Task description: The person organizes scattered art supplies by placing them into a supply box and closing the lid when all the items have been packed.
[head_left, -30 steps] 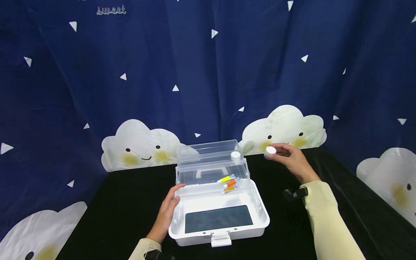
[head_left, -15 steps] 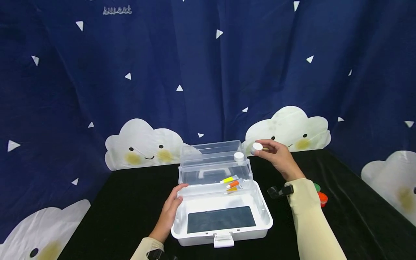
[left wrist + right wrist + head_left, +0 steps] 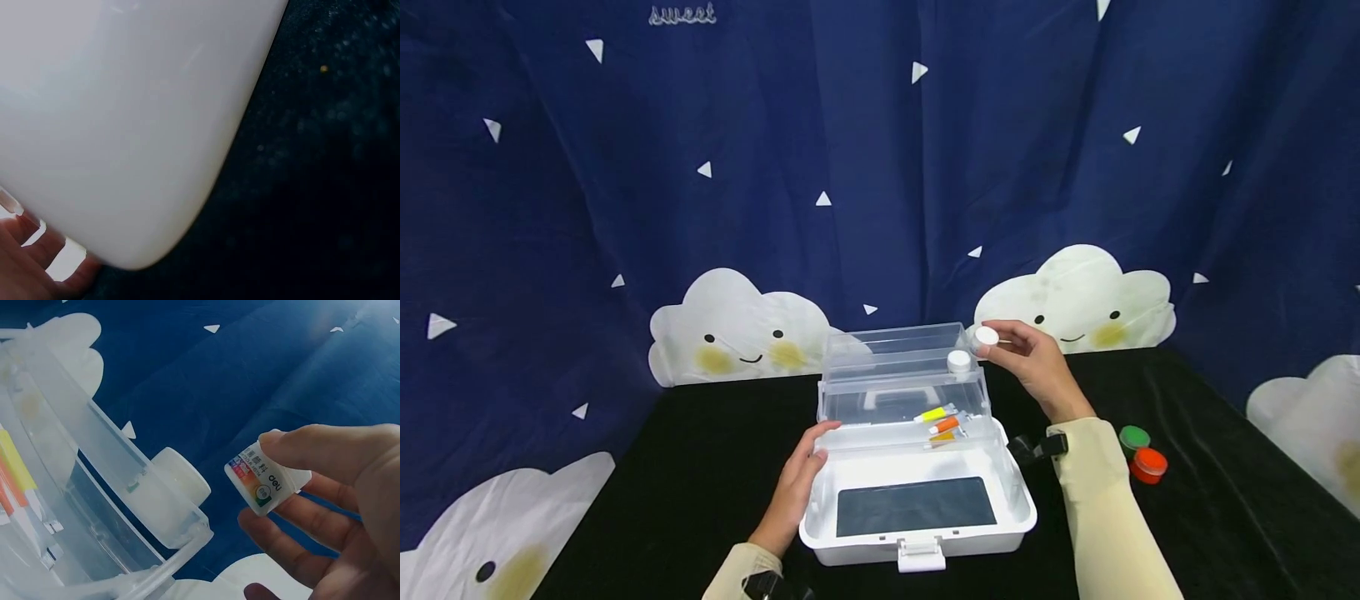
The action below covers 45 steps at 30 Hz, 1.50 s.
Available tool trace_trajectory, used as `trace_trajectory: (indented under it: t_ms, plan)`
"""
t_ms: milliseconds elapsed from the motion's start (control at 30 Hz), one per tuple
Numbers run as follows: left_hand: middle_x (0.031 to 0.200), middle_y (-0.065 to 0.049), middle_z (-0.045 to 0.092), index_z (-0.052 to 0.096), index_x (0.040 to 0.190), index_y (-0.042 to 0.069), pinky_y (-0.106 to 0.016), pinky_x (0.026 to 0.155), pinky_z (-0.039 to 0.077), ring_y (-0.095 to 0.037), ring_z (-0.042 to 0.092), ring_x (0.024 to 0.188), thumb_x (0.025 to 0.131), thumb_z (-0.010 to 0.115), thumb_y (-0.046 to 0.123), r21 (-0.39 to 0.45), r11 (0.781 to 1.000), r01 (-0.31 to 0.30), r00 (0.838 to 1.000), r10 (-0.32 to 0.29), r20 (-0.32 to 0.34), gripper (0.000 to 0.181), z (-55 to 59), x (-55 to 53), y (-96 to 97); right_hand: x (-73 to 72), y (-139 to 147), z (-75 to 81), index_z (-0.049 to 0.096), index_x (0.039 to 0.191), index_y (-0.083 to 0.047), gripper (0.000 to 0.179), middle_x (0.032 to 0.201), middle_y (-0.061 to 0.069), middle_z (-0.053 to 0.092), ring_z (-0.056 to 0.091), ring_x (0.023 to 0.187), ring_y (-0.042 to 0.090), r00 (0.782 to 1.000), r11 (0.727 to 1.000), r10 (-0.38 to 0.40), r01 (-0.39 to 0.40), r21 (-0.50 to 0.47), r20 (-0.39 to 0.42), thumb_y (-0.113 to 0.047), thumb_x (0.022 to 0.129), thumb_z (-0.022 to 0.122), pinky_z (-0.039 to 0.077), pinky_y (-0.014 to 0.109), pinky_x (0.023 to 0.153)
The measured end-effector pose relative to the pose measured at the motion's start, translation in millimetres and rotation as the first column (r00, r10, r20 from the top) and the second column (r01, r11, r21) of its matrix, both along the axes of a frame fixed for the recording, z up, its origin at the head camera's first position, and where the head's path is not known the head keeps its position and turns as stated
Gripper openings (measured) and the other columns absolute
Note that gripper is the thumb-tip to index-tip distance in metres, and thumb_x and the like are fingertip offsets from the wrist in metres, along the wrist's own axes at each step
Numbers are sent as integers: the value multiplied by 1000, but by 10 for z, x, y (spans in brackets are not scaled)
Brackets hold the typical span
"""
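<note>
A white toolbox-style storage box (image 3: 850, 550) stands with its clear tiered trays (image 3: 891, 362) raised at the back. My left hand (image 3: 793, 483) grips the box's left rim, thumb over the edge; the left wrist view shows a few of its fingers (image 3: 47, 250) at the box's edge. My right hand (image 3: 1037, 371) pinches a small white-lidded paint jar (image 3: 259, 478) between thumb and fingers, held tilted just right of the upper tray. Another white-lidded jar (image 3: 958, 361) sits in that tray's right end. Yellow (image 3: 934, 413), orange (image 3: 945, 425) and amber (image 3: 942, 436) paint tubes lie in the lower tray.
A green-lidded jar (image 3: 1134, 439) and a red-orange jar (image 3: 1148, 465) stand on the black cloth (image 3: 722, 467) beside my right forearm. A dark rectangular panel (image 3: 916, 506) lies in the box's bottom. Behind hangs a blue curtain (image 3: 880, 167) with clouds.
My right hand has carried the white-lidded jar leftward to the upper tray's right end. Green and red-orange jars have come into sight behind the right forearm. The left hand stays on the box.
</note>
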<state>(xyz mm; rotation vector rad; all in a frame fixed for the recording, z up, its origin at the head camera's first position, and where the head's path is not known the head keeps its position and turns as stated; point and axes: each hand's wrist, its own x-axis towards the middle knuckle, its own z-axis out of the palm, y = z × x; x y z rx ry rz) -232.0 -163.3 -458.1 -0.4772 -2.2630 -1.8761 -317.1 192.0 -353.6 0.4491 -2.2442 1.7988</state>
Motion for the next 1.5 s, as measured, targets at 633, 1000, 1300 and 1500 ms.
trace_trajectory:
  t_ms: [633, 1000, 1300, 1500]
  plan:
    - [136, -5, 51, 49, 137, 20, -52, 101, 36, -25, 51, 116, 102, 39, 20, 10, 1000, 2, 999, -2, 33, 36, 16, 3, 21, -37, -211, 37, 60, 123, -3, 45, 112, 12, 66, 68, 89, 14, 993, 997, 63, -66, -30, -97, -12, 82, 76, 52, 26, 75]
    - [135, -5, 52, 49, 136, 20, -54, 101, 35, -26, 51, 115, 102, 39, 20, 26, 1000, 4, 999, -5, 45, 35, 19, 11, 16, -25, -282, 44, 60, 125, -8, 46, 121, 14, 62, 65, 100, 23, 992, 993, 116, -116, 2, -43, -16, 83, 76, 52, 26, 80]
    - [135, -4, 52, 49, 137, 20, -52, 100, 36, -24, 51, 115, 102, 40, 21, 17, 1000, 7, 1000, -7, 23, 36, 13, -4, 12, -37, -360, 37, 60, 125, -5, 47, 125, 11, 60, 62, 107, 29, 989, 991, 133, -130, 43, -72, -14, 82, 77, 52, 25, 80]
    - [135, -4, 52, 49, 137, 21, -53, 101, 35, -26, 51, 116, 102, 40, 22, 26, 1000, 11, 999, -12, 33, 36, 17, 3, 9, 71, -440, 122, 60, 125, -5, 43, 128, 12, 59, 59, 115, 30, 988, 987, 126, -116, 115, -85, -11, 84, 74, 50, 35, 90]
